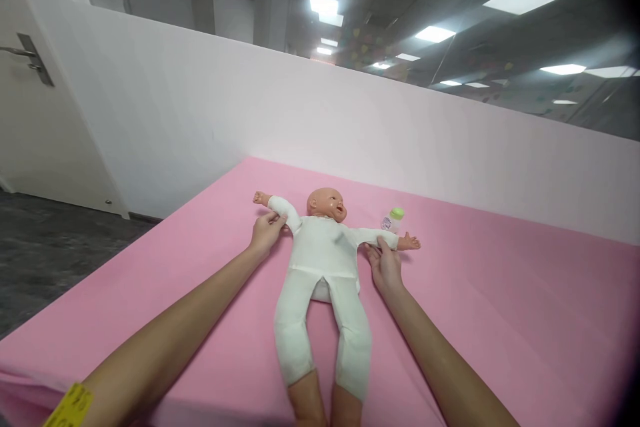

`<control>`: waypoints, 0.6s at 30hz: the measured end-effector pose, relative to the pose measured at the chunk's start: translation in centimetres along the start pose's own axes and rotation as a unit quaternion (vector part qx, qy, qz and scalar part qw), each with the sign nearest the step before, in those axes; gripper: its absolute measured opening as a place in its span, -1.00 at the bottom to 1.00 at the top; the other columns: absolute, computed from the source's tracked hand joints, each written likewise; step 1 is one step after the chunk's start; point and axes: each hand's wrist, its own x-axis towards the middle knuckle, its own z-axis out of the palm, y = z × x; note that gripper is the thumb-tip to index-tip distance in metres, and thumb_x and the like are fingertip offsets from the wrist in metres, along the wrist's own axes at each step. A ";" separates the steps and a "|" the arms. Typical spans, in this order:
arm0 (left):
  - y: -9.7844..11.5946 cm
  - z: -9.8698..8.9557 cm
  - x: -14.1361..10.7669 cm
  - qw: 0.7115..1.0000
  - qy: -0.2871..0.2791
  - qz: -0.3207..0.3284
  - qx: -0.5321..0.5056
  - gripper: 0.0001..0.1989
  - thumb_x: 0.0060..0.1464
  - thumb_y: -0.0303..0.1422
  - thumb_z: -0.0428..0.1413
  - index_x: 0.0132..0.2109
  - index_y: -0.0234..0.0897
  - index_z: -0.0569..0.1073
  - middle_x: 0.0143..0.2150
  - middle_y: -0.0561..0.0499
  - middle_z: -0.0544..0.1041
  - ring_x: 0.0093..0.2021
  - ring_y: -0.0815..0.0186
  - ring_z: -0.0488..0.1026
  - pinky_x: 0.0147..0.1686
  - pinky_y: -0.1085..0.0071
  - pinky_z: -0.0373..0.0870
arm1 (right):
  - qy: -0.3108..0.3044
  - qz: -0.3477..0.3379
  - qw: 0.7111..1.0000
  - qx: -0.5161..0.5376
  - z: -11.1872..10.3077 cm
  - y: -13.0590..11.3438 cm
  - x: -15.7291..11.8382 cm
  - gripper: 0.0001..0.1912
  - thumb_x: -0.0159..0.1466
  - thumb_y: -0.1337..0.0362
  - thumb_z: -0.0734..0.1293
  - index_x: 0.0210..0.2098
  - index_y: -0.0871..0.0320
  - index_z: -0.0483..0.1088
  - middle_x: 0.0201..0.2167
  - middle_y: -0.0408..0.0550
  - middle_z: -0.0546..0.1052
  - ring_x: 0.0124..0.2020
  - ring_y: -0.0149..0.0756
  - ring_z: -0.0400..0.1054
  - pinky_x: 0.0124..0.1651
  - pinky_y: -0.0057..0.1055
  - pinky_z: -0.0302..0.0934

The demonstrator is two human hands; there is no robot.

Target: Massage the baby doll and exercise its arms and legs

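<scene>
A baby doll [323, 260] in a white one-piece suit lies on its back on the pink surface [500, 293], arms spread and legs toward me. My left hand [267, 231] grips the doll's sleeve on the arm at the left. My right hand [384, 263] pinches the sleeve of the arm at the right, near its wrist. A small baby bottle with a green cap [393, 218] lies just beyond that arm, close to the doll's head.
A white partition wall [300, 120] runs along the far edge of the pink surface, with glass above it. A white door with a metal handle [30, 57] stands at the left. Dark floor [50, 247] lies left of the surface.
</scene>
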 end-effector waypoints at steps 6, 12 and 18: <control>1.8 -0.1 -1.0 0.995 -0.074 -0.027 -0.058 -0.59 -0.08 -0.17 0.38 -0.13 -0.34 0.60 -0.05 -0.23 0.64 -0.01 0.07 0.58 0.05 0.13 0.50 | -0.003 -0.010 1.000 0.006 -0.1 0.1 0.4 -0.69 0.12 0.24 0.51 -0.20 0.12 0.39 -0.31 -0.05 0.65 -0.20 -0.19 0.61 -0.05 -0.25 0.59; 4.8 -3.3 -4.0 0.975 -0.208 -0.058 0.050 -0.50 0.07 -0.24 0.30 0.16 -0.23 0.52 0.18 -0.28 0.53 0.11 0.02 0.56 0.05 0.15 0.54 | -0.017 -0.010 0.999 0.030 0.4 0.3 0.0 -0.66 0.09 0.24 0.53 -0.21 0.13 0.40 -0.30 -0.04 0.66 -0.21 -0.18 0.61 -0.06 -0.25 0.59; 8.5 -6.2 -12.6 0.786 -0.437 0.227 0.374 -0.06 0.02 -0.55 0.15 0.48 0.14 0.06 0.48 -0.09 0.16 0.40 -0.03 0.25 0.15 0.09 0.50 | -0.011 0.005 0.999 0.044 1.2 0.1 0.0 -0.68 0.08 0.27 0.50 -0.20 0.10 0.38 -0.39 -0.13 0.63 -0.36 -0.27 0.58 -0.29 -0.39 0.53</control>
